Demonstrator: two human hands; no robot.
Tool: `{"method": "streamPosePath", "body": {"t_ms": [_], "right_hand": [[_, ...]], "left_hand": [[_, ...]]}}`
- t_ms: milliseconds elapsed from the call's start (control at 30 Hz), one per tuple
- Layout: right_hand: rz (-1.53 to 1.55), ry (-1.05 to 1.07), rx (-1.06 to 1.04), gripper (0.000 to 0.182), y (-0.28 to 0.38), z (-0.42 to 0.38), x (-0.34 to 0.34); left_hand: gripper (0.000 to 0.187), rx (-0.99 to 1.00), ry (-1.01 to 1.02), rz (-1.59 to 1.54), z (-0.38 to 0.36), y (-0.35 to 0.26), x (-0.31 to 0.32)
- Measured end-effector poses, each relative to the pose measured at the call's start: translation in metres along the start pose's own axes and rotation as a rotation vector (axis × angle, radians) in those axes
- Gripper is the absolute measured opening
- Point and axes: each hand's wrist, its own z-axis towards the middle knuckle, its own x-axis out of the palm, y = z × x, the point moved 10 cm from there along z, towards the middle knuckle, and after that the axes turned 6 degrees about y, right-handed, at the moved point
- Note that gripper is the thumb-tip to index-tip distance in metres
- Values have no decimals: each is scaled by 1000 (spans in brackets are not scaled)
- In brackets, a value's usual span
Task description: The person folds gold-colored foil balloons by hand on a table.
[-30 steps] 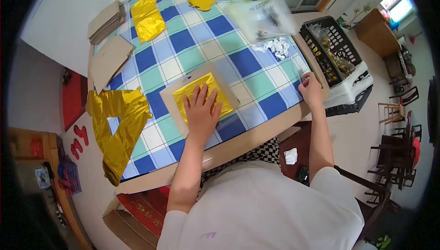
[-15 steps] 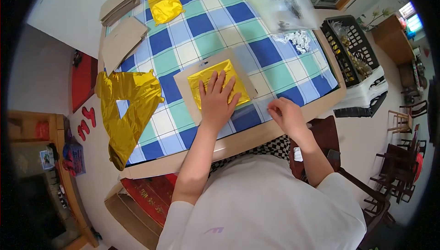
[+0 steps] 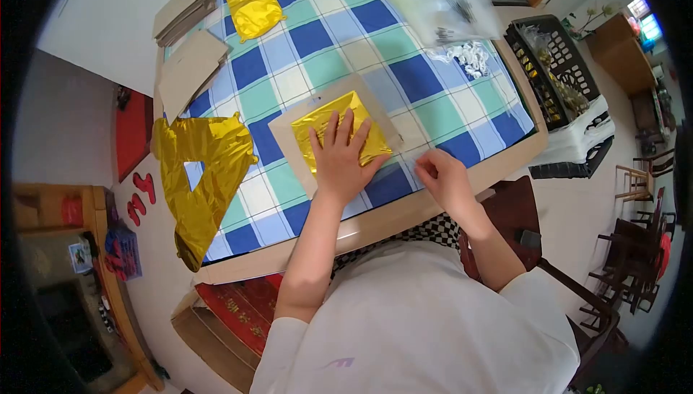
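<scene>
My left hand [image 3: 340, 159] lies flat with fingers spread on a folded gold foil sheet [image 3: 312, 121]. The foil rests on a square of brown cardboard [image 3: 287, 150], and a clear plastic film [image 3: 401, 150] seems to extend from its right side. To the right, my right hand [image 3: 442, 177] is pinched together at the film's near right part; what its fingertips hold is too small to make out. A larger crumpled gold foil piece [image 3: 216, 193] lies at the table's left edge.
On the checked tablecloth [image 3: 310, 39] are cardboard sheets [image 3: 189, 72], a cardboard stack [image 3: 184, 11], gold foil [image 3: 253, 5], a clear plastic bag [image 3: 442, 15] and a white tangled bundle [image 3: 471, 58]. A black crate [image 3: 570, 65] stands right of the table.
The view has shifted slightly. My right hand has moved a little towards the cardboard, still pinched. My left hand remains on the gold foil.
</scene>
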Motion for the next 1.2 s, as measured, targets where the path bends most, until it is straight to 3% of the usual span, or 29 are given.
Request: {"method": "streamPosePath", "body": {"t_ms": [500,767,1200], "right_hand": [[39,-54,11,15,10,17,9],[6,-63,-105,11,18,26,15],[-52,41,-239,9,30,33,17]], "left_hand": [[70,-6,15,38,-1,2,4],[71,2,14,38,-1,2,5],[51,6,9,60,0,0,3]]}}
